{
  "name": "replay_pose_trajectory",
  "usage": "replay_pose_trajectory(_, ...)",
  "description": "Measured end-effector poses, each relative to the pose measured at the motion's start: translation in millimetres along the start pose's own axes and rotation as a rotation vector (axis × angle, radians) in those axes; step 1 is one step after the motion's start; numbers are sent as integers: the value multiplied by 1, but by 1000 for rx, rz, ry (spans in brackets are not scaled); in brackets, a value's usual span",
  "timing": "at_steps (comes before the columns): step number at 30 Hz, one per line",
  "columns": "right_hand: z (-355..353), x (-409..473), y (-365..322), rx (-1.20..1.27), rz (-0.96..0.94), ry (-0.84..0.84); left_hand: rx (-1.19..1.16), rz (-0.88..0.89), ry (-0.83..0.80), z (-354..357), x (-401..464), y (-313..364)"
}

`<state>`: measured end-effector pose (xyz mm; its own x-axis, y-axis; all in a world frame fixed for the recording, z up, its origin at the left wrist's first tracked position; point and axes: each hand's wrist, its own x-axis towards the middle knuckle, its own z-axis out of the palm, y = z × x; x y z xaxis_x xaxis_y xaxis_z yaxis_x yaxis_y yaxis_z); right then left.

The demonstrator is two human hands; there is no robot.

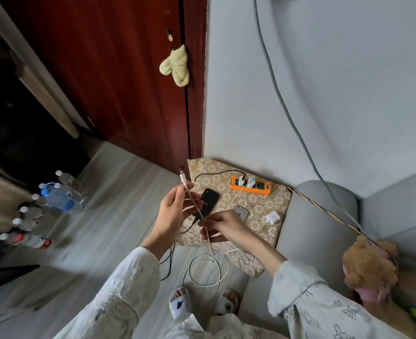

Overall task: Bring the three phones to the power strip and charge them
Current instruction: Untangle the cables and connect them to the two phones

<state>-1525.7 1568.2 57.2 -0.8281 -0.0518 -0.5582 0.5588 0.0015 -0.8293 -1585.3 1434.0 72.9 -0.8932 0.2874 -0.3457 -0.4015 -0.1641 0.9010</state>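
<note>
The left hand [171,211] is pinching a white charging cable [192,203] just below its connector, the plug tip pointing up toward 12 o'clock above the fingers. The right hand [222,227] is holding the same cable lower down, fingers curled round it, so a short stretch is running taut between the two grips from 11 o'clock down to 5 o'clock. Below the right hand the cable is dropping to the floor [119,216] and lying in a loose loop just ahead of the person's slippered feet.

Beyond the hands, a patterned cushion [263,206] is lying on the floor against the wall. An orange power strip [249,185] is sitting near its far edge, at 12 o'clock from the right hand, with a black plug and a white plug in its sockets. A black phone [209,198] is lying on the cushion just behind the left hand's fingertips, a dark cable entering its near end. A second phone [241,211], light-backed, is lying just beyond the right hand's knuckles. A loose white charger block [271,217] is resting at 3 o'clock from that phone, near the cushion's right edge. I cannot tell where the third phone is.
</note>
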Motion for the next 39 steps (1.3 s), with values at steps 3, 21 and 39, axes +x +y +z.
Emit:
replay_pose_trajectory(3, 6, 7, 10, -16, 65, -28, 128, 58, 38, -10, 0, -11)
replay_pose_trajectory(21, -87, 159, 190, -221, 506, 405, 453, -204, 249, -105, 87, -196)
replay_pose_trajectory(39, -88, 271, 248, -356, 758, 978, 220, -203, 274, -126, 154, -231)
